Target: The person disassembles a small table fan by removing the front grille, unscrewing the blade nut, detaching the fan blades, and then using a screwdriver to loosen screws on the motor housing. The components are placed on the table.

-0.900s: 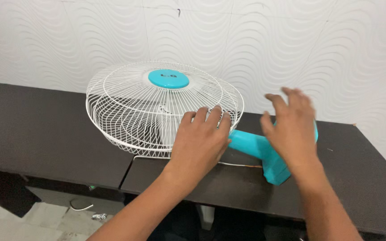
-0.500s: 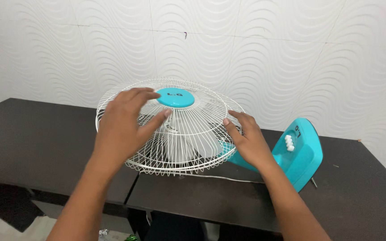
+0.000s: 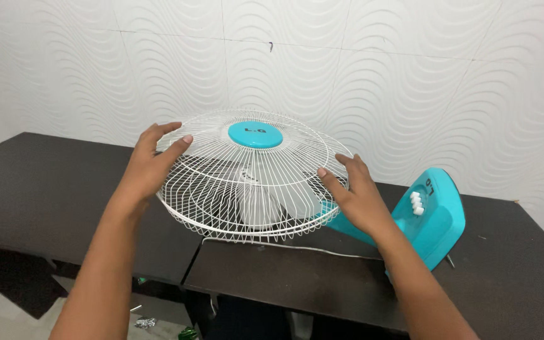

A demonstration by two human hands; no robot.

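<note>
nearest to the camera, the two forearms are reaching forward over the front edge of the dark table (image 3: 45, 189). under the table, on the pale floor, some small scraps (image 3: 146, 322) are lying.

the left hand (image 3: 149, 165) is resting on the left side of the white wire cage (image 3: 253, 179) of the fan. its fingers (image 3: 171, 146) are spreading wide and curving over the upper rim of the cage, touching the wires; the thumb is pressing against the side. the hand is open and cupping the cage, not closing around anything.

the right hand (image 3: 357, 195) is sitting on the opposite, right side of the cage. its fingers are also open and are lying flat against the outer wires, with the thumb pointing toward the middle. so the cage is lying between both hands, held from left and right.

the fan is lying on the table with the cage facing up and a little tilted toward the camera. the turquoise cap (image 3: 255, 135) is in the centre of the cage, between the hands and a bit farther away. through the wires the pale blades (image 3: 266, 204) are showing.

behind the right wrist, the turquoise base (image 3: 436, 217) with white buttons (image 3: 417, 203) is standing tilted on the table, joined to the cage by a turquoise neck. a thin white cord (image 3: 284, 245) is running along the table under the cage.

farthest away, the white wall (image 3: 379, 75) with a wavy pattern is rising behind the table.
</note>
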